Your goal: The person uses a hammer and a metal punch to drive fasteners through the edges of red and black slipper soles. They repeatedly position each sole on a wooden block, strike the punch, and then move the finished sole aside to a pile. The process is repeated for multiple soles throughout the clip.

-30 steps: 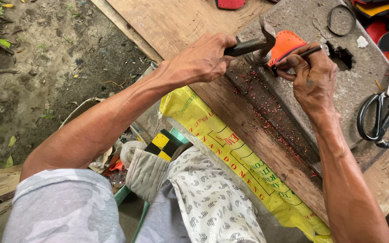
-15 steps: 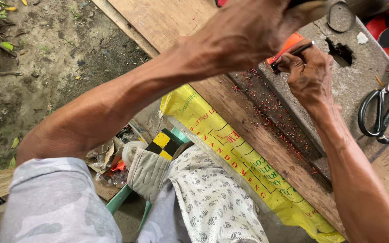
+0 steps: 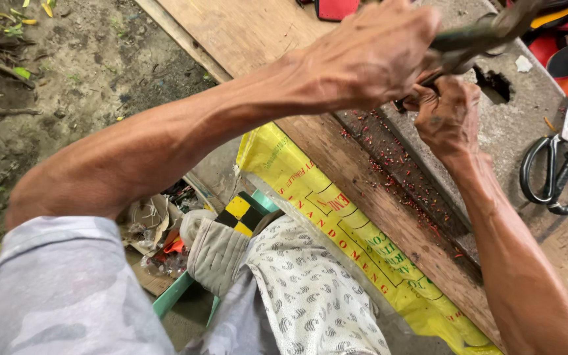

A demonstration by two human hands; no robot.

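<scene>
Outdoor wooden bench (image 3: 244,33) over dirt | left hand (image 3: 369,56) fisted around raised hammer (image 3: 474,36) | right hand (image 3: 448,115) pinches small tool steady on stone slab (image 3: 527,112) | 1 scissors (image 3: 553,164) parked alongside

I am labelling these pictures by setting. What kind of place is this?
Probably a rough outdoor workshop: a plank bench beside bare dirt ground, with scissors and red scraps on it.

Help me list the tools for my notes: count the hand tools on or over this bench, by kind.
Hammers: 1, the hammer gripped in the left hand.
Scissors: 1, the black-handled scissors lying on the grey slab.
Total: 2.
The right hand grips something small I cannot make out.
</scene>
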